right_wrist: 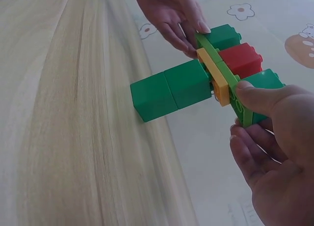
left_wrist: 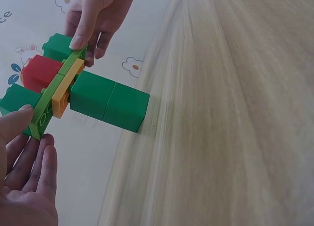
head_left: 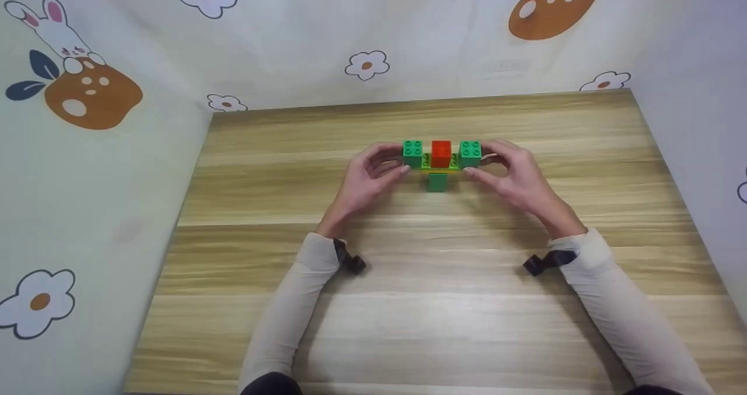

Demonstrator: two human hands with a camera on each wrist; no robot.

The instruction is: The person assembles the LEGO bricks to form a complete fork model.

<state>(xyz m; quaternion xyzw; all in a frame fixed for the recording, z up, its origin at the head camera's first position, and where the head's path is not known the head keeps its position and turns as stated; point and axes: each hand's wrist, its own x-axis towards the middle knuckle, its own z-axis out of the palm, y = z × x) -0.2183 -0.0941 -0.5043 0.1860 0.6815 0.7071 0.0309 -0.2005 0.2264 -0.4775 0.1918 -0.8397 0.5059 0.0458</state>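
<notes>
A small tower of toy building bricks stands on the wooden table, held at both ends. Its stem is two stacked green bricks [left_wrist: 109,100]. Across them lies a thin yellow-orange plate [right_wrist: 214,77], topped by light green plates [left_wrist: 48,99]. A red brick [head_left: 441,153] sits in the middle of the crosspiece, with a green brick [head_left: 412,153] at the left end and another green brick [head_left: 470,153] at the right. My left hand [head_left: 373,176] pinches the left end, thumb in front and fingers beneath. On the opposite end my right hand [head_left: 516,176] pinches likewise.
The wooden table [head_left: 408,301] meets a patterned backdrop [head_left: 303,51] with flowers and rabbits behind and at the sides. A dark wrist camera [head_left: 353,263] is strapped to the left sleeve, and another wrist camera [head_left: 537,264] to the right one.
</notes>
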